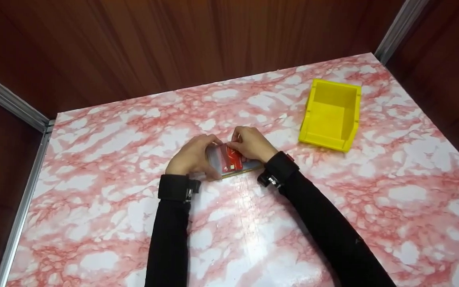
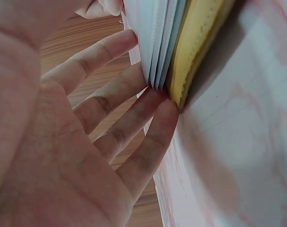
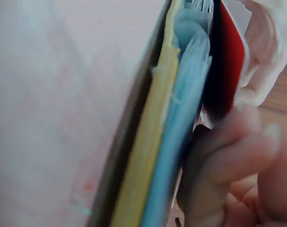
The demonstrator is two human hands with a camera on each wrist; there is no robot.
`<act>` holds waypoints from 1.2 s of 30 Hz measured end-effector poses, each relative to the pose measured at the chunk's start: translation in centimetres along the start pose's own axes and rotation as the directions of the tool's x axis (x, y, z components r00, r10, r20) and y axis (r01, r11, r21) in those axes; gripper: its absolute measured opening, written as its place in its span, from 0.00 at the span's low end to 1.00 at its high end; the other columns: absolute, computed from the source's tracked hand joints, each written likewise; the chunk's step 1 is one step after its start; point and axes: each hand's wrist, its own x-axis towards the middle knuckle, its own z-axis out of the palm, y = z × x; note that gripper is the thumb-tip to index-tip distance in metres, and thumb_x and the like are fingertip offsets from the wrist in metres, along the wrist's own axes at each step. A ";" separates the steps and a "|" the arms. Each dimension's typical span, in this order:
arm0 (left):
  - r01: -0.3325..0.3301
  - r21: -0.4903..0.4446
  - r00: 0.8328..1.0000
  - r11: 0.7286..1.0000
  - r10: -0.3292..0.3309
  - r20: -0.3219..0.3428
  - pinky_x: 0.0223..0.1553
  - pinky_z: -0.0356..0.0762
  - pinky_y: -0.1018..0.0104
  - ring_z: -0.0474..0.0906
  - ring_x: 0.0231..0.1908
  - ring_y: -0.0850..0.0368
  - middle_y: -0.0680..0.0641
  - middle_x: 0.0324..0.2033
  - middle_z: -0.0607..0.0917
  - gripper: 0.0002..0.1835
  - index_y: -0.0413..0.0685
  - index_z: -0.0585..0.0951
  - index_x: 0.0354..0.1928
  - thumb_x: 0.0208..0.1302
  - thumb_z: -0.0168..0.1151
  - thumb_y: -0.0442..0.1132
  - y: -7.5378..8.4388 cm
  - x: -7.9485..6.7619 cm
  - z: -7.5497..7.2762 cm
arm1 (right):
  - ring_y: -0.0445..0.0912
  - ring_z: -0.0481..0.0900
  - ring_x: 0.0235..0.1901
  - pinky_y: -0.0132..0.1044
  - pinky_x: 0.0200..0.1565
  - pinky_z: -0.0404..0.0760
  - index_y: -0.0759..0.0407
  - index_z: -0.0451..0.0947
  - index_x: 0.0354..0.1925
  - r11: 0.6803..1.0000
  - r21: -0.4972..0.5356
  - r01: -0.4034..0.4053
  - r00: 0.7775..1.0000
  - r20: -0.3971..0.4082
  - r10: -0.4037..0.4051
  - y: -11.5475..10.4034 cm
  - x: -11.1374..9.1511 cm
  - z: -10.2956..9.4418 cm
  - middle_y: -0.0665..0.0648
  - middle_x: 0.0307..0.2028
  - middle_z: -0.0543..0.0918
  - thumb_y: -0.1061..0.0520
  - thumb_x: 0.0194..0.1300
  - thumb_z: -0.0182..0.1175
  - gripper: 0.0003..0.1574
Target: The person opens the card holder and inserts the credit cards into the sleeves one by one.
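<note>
A card holder (image 1: 216,160) with clear plastic sleeves and a yellow cover (image 2: 194,40) lies on the table. My left hand (image 1: 191,154) holds it around its left side, with thumb and fingers spread apart. Up close in the left wrist view, its fingertips (image 2: 163,113) rest along the edges of the sleeves and the cover. My right hand (image 1: 252,142) pinches the far end of a red card (image 1: 234,160), which overlaps the sleeves in the head view. From the right wrist, the card (image 3: 234,59) stands slightly away from the stacked sleeves (image 3: 188,71), beside my curled fingers (image 3: 228,165).
A yellow open-front bin (image 1: 329,119) sits at the back right of the pink-and-white marbled table (image 1: 106,223). Dark wood panels (image 1: 181,44) rise behind and on both sides, with metal strips (image 1: 10,97) at the corners.
</note>
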 end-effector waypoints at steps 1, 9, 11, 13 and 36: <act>-0.001 0.000 1.000 1.000 0.001 -0.002 0.66 0.71 0.53 0.74 0.59 0.48 0.46 0.57 0.82 0.47 0.52 0.80 0.60 0.29 0.92 0.40 0.0 0.0 0.0 | 0.37 0.74 0.14 0.28 0.21 0.73 0.63 0.77 0.41 1.000 0.019 -0.002 1.000 0.011 0.002 0.0 0.0 -0.1 0.51 0.22 0.79 0.54 0.73 0.64 0.12; -0.030 -0.001 1.000 1.000 0.030 -0.004 0.67 0.70 0.53 0.74 0.61 0.49 0.46 0.57 0.82 0.47 0.50 0.81 0.60 0.29 0.91 0.39 0.1 0.1 0.2 | 0.46 0.83 0.30 0.35 0.38 0.78 0.63 0.82 0.47 1.000 -0.010 0.015 0.998 -0.058 -0.015 -0.1 -0.2 -0.4 0.60 0.35 0.87 0.56 0.61 0.76 0.20; -0.035 -0.005 0.999 0.999 0.035 -0.005 0.68 0.70 0.54 0.74 0.61 0.49 0.46 0.57 0.82 0.47 0.49 0.81 0.60 0.29 0.91 0.38 0.2 0.1 0.2 | 0.50 0.83 0.36 0.39 0.45 0.77 0.63 0.82 0.49 0.999 -0.026 0.022 0.996 -0.087 -0.024 -0.1 -0.2 -0.3 0.60 0.37 0.88 0.55 0.58 0.78 0.24; -0.039 -0.005 0.999 0.999 0.039 -0.008 0.68 0.69 0.54 0.74 0.61 0.49 0.46 0.57 0.82 0.47 0.49 0.81 0.60 0.29 0.91 0.38 0.2 0.1 0.2 | 0.53 0.85 0.40 0.42 0.48 0.78 0.64 0.82 0.51 0.999 -0.019 0.026 0.995 -0.100 -0.028 -0.3 -0.2 -0.2 0.61 0.38 0.89 0.56 0.57 0.79 0.26; 0.011 0.059 1.000 0.998 -0.010 -0.011 0.69 0.70 0.54 0.75 0.61 0.49 0.46 0.57 0.83 0.47 0.49 0.82 0.61 0.29 0.90 0.37 0.5 -0.1 0.1 | 0.50 0.86 0.46 0.36 0.45 0.80 0.62 0.80 0.62 0.987 0.156 0.043 0.995 0.086 -0.057 -1.3 -0.6 -0.7 0.60 0.46 0.89 0.57 0.65 0.69 0.28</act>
